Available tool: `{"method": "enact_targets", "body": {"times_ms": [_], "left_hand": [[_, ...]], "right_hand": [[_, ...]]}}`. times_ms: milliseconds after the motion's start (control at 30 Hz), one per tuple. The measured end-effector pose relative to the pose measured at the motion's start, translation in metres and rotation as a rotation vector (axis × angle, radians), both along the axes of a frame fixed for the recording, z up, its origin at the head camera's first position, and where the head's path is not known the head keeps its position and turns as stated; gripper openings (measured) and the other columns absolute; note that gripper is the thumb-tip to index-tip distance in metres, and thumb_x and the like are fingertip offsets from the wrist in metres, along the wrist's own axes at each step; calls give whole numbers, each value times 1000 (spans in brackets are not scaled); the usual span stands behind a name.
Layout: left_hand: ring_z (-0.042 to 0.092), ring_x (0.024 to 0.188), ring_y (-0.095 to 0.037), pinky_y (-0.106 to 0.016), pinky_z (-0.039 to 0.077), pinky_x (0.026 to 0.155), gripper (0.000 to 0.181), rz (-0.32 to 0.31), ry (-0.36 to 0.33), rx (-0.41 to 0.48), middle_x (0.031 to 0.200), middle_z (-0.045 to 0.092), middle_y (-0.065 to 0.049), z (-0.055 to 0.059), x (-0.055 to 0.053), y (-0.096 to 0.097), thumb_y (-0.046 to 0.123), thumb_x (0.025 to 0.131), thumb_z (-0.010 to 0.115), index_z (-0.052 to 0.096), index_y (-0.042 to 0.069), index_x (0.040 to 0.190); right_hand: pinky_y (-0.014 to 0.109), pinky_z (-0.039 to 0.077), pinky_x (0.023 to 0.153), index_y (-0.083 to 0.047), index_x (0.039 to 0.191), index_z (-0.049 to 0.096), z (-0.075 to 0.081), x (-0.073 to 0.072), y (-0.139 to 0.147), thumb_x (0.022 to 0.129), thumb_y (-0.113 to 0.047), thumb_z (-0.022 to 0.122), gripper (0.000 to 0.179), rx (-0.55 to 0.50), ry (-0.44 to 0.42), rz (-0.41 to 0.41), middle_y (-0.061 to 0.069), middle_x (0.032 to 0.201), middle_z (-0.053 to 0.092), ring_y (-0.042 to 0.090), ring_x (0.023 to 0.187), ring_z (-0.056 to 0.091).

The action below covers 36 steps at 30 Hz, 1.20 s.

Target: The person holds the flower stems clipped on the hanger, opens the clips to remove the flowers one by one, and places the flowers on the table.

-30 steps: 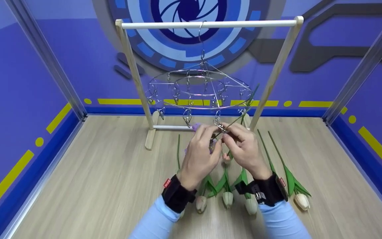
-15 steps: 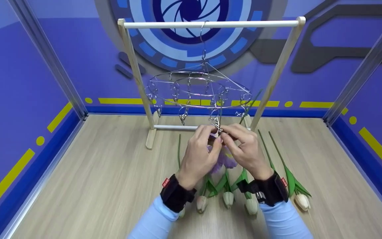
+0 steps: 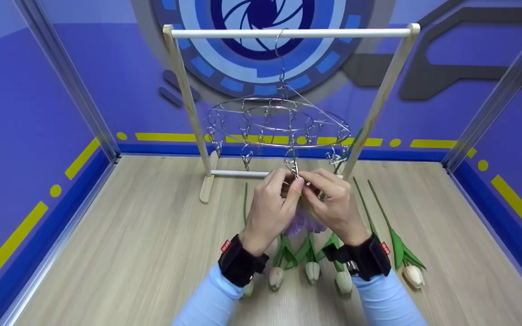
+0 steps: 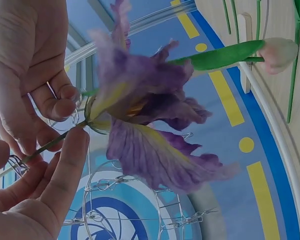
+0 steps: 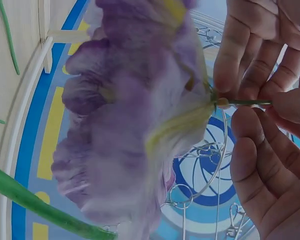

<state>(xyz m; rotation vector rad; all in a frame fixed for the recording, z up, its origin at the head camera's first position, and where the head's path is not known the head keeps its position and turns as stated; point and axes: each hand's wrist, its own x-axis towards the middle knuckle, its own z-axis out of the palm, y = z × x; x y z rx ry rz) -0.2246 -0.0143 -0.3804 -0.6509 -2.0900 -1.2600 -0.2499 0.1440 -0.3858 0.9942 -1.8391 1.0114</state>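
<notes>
A purple artificial iris [image 4: 150,155] hangs bloom down below both hands; its petals [image 3: 305,222] show between the wrists in the head view. My left hand [image 3: 268,210] pinches a metal clip [image 3: 294,168] of the round hanger at its lower end. Close against it, my right hand [image 3: 337,206] pinches the iris stem [image 5: 250,102] just by the clip. The fingertips of both hands nearly meet there and partly hide the clip's mouth. From the wooden rack's [image 3: 288,33] top bar hangs the wire hanger [image 3: 261,146], with several other clips around its rings.
Several white tulips [image 3: 312,273] lie on the wooden table [image 3: 143,235] beneath and beside my forearms, one of them [image 3: 413,276] at the far right. A green stem [image 3: 355,140] rises by the hanger's right side. Blue-purple panels [image 3: 39,127] enclose the table.
The hanger has turned and shifted slightly right. The iris bloom has swung down from behind the fingers, its stem now by the clip. Both hands stay close together, moving slightly left.
</notes>
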Motion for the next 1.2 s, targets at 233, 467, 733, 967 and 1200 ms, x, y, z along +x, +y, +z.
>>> {"method": "enact_targets", "body": {"times_ms": [233, 467, 733, 967, 1200], "left_hand": [[59, 71, -14, -24, 50, 64, 20, 20, 0, 12, 81, 61, -5, -1, -3, -4, 19, 104, 61, 63, 3, 93], [45, 60, -10, -23, 35, 55, 25, 69, 44, 4, 70, 51, -2, -1, -3, -9, 14, 105, 57, 59, 5, 82], [40, 60, -9, -22, 31, 55, 29, 51, 17, -4, 71, 44, 0, -2, -1, -15, 12, 108, 52, 53, 6, 80], [40, 62, -11, -24, 32, 57, 29, 86, 31, -43, 72, 42, -1, -2, -2, -18, 10, 108, 51, 52, 5, 79], [42, 62, -12, -23, 32, 57, 28, 132, 39, -102, 71, 46, -1, -4, -1, -18, 9, 107, 53, 55, 6, 79]], "right_hand": [[19, 52, 60, 4, 105, 77, 3, -3, 1, 84, 15, 67, 26, 19, 9, 49, 12, 88, 72, 17, 65, 63], [18, 48, 61, 3, 105, 78, 6, -4, 1, 84, 18, 68, 27, 24, -21, 99, 12, 88, 72, 17, 65, 61], [16, 54, 63, 5, 112, 74, 12, -10, -1, 95, 10, 63, 21, -4, -254, 116, 16, 97, 73, 22, 66, 67], [23, 56, 64, 12, 123, 67, 27, -12, -8, 102, 2, 57, 25, -83, -621, 189, 26, 107, 72, 13, 71, 68], [25, 54, 68, 9, 135, 61, 34, -15, -16, 106, -5, 54, 33, -220, -902, 304, 16, 114, 70, 15, 85, 68]]}}
